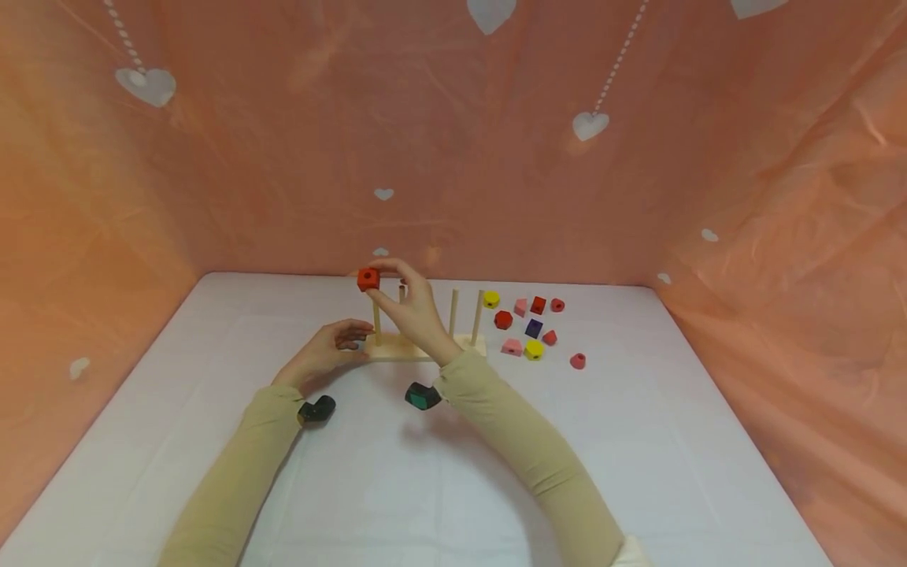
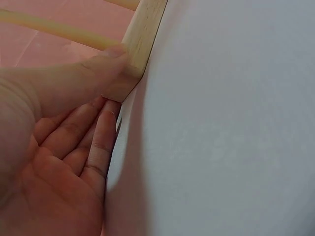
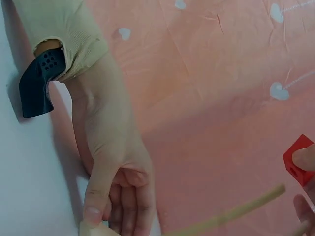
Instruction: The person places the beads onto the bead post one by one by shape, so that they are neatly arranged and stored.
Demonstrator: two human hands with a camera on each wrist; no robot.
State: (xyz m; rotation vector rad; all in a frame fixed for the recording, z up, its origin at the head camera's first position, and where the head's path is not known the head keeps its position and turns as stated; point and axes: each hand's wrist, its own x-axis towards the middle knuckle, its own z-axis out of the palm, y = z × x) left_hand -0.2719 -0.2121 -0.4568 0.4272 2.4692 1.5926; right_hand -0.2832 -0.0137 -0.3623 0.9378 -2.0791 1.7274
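My right hand (image 1: 418, 309) pinches a red cube bead (image 1: 368, 284) between thumb and fingers, at the top of the leftmost peg (image 1: 377, 321) of a wooden peg stand (image 1: 393, 350). The bead has a round hole and also shows at the edge of the right wrist view. My left hand (image 1: 324, 350) holds the left end of the stand's base (image 2: 146, 37); the thumb (image 2: 78, 81) presses on the wood, and the other fingers reach behind the end. Part of the stand is hidden behind my right hand.
Right of the stand, several loose beads lie on the white tablecloth (image 1: 638, 441), among them a yellow bead (image 1: 534, 350), a dark purple cube (image 1: 534, 328), a pink bead (image 1: 512, 347) and a red bead (image 1: 503, 320). A pink curtain (image 1: 425, 157) with white hearts hangs behind the table.
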